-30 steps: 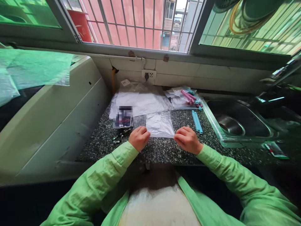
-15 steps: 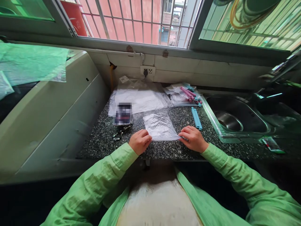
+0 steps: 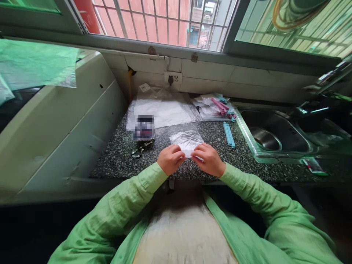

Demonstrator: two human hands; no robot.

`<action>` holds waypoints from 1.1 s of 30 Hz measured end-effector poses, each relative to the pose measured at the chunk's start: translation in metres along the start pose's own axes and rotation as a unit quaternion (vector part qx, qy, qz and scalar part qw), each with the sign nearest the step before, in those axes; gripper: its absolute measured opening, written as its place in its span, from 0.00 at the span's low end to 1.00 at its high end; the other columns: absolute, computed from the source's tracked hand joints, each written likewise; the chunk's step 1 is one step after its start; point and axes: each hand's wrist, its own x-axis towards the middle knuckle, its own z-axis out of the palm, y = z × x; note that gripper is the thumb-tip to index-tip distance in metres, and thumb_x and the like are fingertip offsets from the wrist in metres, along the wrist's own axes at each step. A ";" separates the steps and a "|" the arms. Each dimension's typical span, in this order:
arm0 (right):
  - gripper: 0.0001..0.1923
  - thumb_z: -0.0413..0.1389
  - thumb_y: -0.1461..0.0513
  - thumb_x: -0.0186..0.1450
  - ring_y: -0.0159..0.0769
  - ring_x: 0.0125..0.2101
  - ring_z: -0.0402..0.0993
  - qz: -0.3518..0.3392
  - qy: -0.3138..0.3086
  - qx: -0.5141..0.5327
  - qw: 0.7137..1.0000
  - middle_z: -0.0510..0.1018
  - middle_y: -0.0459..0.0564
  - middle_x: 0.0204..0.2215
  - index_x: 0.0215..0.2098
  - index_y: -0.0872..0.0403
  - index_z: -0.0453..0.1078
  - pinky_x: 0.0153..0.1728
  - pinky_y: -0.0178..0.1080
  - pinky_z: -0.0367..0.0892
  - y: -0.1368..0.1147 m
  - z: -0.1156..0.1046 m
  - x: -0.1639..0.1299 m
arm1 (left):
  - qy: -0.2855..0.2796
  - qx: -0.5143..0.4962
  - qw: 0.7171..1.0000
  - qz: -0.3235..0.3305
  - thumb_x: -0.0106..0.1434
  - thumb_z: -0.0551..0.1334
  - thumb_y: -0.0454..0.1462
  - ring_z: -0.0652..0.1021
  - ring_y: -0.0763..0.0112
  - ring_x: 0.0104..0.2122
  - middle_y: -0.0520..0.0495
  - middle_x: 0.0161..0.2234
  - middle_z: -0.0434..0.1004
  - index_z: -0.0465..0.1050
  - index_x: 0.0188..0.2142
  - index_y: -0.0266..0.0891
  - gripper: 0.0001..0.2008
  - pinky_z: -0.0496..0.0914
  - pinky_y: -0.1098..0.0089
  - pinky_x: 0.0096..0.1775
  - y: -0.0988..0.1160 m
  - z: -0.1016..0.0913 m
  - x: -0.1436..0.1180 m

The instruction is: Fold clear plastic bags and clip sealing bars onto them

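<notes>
A small clear plastic bag (image 3: 187,138) lies on the speckled counter, its near edge pinched between both hands. My left hand (image 3: 171,159) is closed on the left part of that edge. Close beside it, my right hand (image 3: 208,159) grips the edge further right, fingers bent and pressed together. The fingertips of the two hands are only a little apart. To the right of the bag lie light-blue bag sealing clips (image 3: 229,135), touched by neither hand. The fingers cover part of the bag's near edge.
Large clear plastic bags (image 3: 167,108) lie at the back, with a blurred-out phone-like object (image 3: 143,128) and its beaded strap in front. Pink and blue clips (image 3: 220,105) rest on more bags. A steel sink (image 3: 295,148) is on the right, a pale appliance (image 3: 68,121) on the left.
My right hand has moved left along the bag's edge, close to my left hand. The near edge has drawn together, and the bag looks narrower and more bunched. The view has tilted slightly down.
</notes>
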 end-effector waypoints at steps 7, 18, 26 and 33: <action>0.06 0.55 0.64 0.58 0.31 0.26 0.64 0.069 0.028 0.122 0.990 0.69 0.46 0.21 0.23 0.55 0.66 0.30 0.36 0.61 0.004 -0.010 0.007 | 0.056 -0.013 0.998 -0.026 0.57 0.58 0.34 0.68 0.73 0.26 0.48 0.25 0.68 0.71 0.31 0.36 0.05 0.65 0.73 0.29 0.000 -0.005 -0.003; 0.04 0.57 0.62 0.56 0.30 0.26 0.64 0.105 0.093 0.242 0.960 0.68 0.47 0.24 0.25 0.54 0.67 0.26 0.36 0.62 0.018 -0.049 0.000 | 0.011 -0.010 0.986 -0.163 0.57 0.57 0.37 0.69 0.72 0.28 0.49 0.28 0.66 0.70 0.39 0.36 0.11 0.67 0.70 0.33 -0.034 -0.012 -0.024; 0.02 0.57 0.65 0.56 0.30 0.27 0.64 0.104 0.117 0.256 0.954 0.67 0.46 0.25 0.26 0.54 0.68 0.27 0.37 0.61 0.029 -0.069 -0.003 | 0.007 -0.148 0.964 -0.222 0.49 0.64 0.43 0.64 0.75 0.24 0.53 0.25 0.60 0.69 0.44 0.38 0.23 0.65 0.71 0.30 -0.045 -0.004 0.002; 0.03 0.57 0.63 0.56 0.30 0.27 0.63 0.136 0.141 0.271 0.943 0.67 0.45 0.24 0.25 0.54 0.68 0.27 0.36 0.60 0.041 -0.072 -0.006 | -0.024 -0.300 0.908 -0.293 0.50 0.62 0.39 0.63 0.78 0.22 0.52 0.23 0.62 0.71 0.23 0.36 0.08 0.61 0.74 0.25 -0.046 -0.005 0.021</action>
